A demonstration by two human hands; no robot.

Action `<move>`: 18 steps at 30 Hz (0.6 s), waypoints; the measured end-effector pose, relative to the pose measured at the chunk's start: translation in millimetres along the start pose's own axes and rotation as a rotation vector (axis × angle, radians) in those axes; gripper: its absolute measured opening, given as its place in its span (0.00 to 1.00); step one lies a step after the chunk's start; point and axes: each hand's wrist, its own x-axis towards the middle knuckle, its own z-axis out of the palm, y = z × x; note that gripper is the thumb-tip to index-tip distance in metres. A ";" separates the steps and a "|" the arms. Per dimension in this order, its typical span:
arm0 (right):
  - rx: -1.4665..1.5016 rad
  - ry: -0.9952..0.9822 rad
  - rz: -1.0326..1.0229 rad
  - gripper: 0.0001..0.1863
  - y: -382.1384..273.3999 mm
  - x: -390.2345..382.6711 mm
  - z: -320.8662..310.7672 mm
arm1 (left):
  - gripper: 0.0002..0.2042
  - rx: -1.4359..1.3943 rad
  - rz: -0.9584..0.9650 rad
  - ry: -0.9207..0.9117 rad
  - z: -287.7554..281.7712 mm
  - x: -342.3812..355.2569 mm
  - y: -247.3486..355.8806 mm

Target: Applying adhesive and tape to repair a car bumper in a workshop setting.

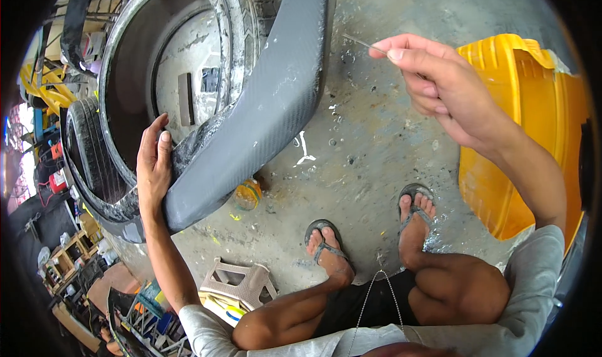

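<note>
Blurred and cut off by the lower edge, a reddish-brown shape point(411, 351) sits closest to the camera beside the grey shirt point(533, 275), too little of it showing to name. The person's right hand point(442, 78) is raised over the floor point(376, 144), thumb and forefinger pinched on a thin wire point(359, 41), the other fingers curled; the wire's free tip points left toward the panel point(263, 112), well apart from it, and its gripped end is hidden in the pinch. The left hand point(153, 162) lies at the panel's lower left end, fingers extended and only slightly apart, its palm hidden from view. The panel, dark grey with a woven pattern, lies slantwise over the right side of a tyre point(114, 56), hiding part of it; its far end leaves the picture at the top. Clutter point(69, 257) at the left bends into the dark rim and is hard to make out. A yellow tub point(489, 188) stands at the right, partly behind the right forearm. Open floor runs from the panel's right edge to the tub and down to the two sandalled feet point(411, 231)
</note>
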 end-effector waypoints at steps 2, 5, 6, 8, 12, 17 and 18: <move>0.099 -0.017 0.015 0.22 -5.1 -3.1 -5.8 | 0.21 -0.018 0.010 0.019 -0.7 -1.6 0.0; -1.201 -0.066 -0.747 0.43 -10.1 -10.2 -8.2 | 0.20 0.035 0.028 0.016 -3.6 -1.4 3.1; -1.218 -0.064 -0.749 0.43 -9.9 -10.4 -3.8 | 0.20 0.023 0.034 0.027 -4.8 -0.9 4.0; -1.510 -0.161 -0.600 0.45 -15.8 -8.3 16.1 | 0.20 0.011 0.031 0.009 -2.0 0.2 -1.4; -1.333 -0.285 -0.335 0.34 -8.8 -16.3 24.8 | 0.20 -0.002 0.058 0.024 -4.5 -1.0 5.6; -1.375 -0.055 -0.493 0.21 -1.4 -68.8 -18.2 | 0.17 0.122 0.129 0.063 3.8 -0.1 -9.0; -1.330 0.203 -0.699 0.19 -6.0 -82.2 -30.6 | 0.19 0.124 0.144 0.074 -1.0 -4.2 -18.4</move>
